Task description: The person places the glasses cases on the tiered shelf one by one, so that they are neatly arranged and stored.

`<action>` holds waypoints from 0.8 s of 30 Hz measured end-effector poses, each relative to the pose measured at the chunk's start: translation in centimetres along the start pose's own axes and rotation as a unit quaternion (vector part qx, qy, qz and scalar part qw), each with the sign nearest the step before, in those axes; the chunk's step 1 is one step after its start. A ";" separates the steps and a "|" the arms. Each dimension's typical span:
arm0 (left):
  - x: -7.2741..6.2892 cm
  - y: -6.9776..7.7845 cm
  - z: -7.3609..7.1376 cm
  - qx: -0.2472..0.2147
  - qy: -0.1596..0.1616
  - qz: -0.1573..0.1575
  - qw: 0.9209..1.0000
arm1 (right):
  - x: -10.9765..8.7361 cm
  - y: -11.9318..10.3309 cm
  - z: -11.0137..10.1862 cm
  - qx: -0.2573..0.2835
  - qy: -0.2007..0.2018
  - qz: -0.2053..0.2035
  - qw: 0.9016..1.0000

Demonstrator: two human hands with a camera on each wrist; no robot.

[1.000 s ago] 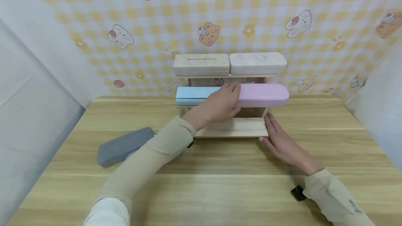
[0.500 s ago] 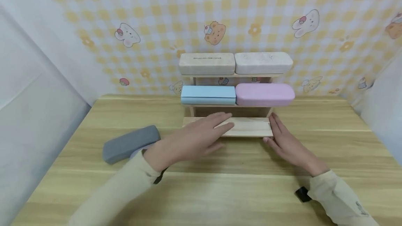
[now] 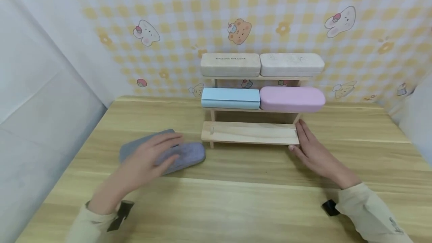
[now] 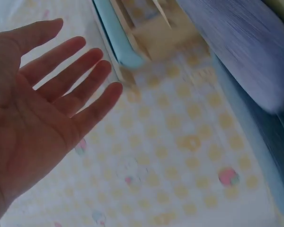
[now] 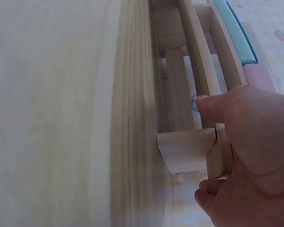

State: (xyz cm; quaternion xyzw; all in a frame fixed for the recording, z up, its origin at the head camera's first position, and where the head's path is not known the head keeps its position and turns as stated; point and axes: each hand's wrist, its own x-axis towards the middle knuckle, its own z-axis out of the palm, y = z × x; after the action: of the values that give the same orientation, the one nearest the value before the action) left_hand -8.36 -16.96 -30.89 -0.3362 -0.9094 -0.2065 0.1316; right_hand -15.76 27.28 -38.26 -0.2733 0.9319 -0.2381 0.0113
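Observation:
My left hand (image 3: 143, 162), fingers spread and slightly bent, hovers over two glasses cases on the table at left. One is a grey case (image 3: 129, 149), partly hidden by the hand; the other, a blue-purple case (image 3: 190, 155), lies in front of it. In the left wrist view the palm holds nothing. At the right end of the bottom tier of a three-tier wooden rack (image 3: 253, 133), my right hand (image 3: 315, 155) grips the board between thumb and fingers. The right wrist view shows the thumb on the board's edge (image 5: 201, 61) and fingertips (image 5: 206, 194) at its end.
The rack's top tier bears a beige glasses case (image 3: 230, 66) and a white case (image 3: 291, 65). On the middle tier, a light blue case (image 3: 231, 98) sits beside a pink-purple case (image 3: 292, 99). Behind stands a yellow checked cloth (image 3: 263, 10) with cartoon prints.
My left hand has come off the light blue and pink-purple cases and moved down and left to the cases on the table. The right hand stays at the rack's end.

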 end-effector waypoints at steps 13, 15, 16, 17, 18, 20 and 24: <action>-3.8 -6.0 -2.3 0.018 -0.061 -0.170 0.983 | 0.0 -0.3 -0.3 -0.001 -0.018 0.018 1.000; -4.3 -6.9 -2.3 0.025 -0.063 -0.179 0.982 | 0.0 -0.2 -0.3 -0.001 -0.018 0.019 1.000; -4.5 -7.3 -2.4 0.032 -0.062 -0.182 0.981 | 0.0 -0.3 -0.3 -0.001 -0.020 0.021 1.000; -4.7 -7.6 -2.5 0.037 -0.062 -0.186 0.980 | 0.0 -0.3 -0.3 0.000 -0.021 0.021 1.000; -4.8 -7.7 -2.7 0.041 -0.062 -0.191 0.979 | 0.0 -0.3 -0.4 0.000 -0.023 0.022 0.999; -5.1 -8.0 -3.0 0.050 -0.067 -0.204 0.975 | 0.0 -0.4 -0.4 -0.003 -0.024 0.023 0.999; -5.5 -8.4 -3.5 0.045 -0.084 -0.228 0.969 | 0.1 -0.4 -0.4 -0.007 -0.024 0.026 0.999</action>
State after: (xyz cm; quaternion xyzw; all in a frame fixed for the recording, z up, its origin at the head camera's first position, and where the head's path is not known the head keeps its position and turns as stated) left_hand -9.56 -27.45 -32.25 -0.1302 -0.9782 -0.1609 0.0197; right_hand -15.68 27.15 -37.69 -0.2546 0.9398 -0.2246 0.0379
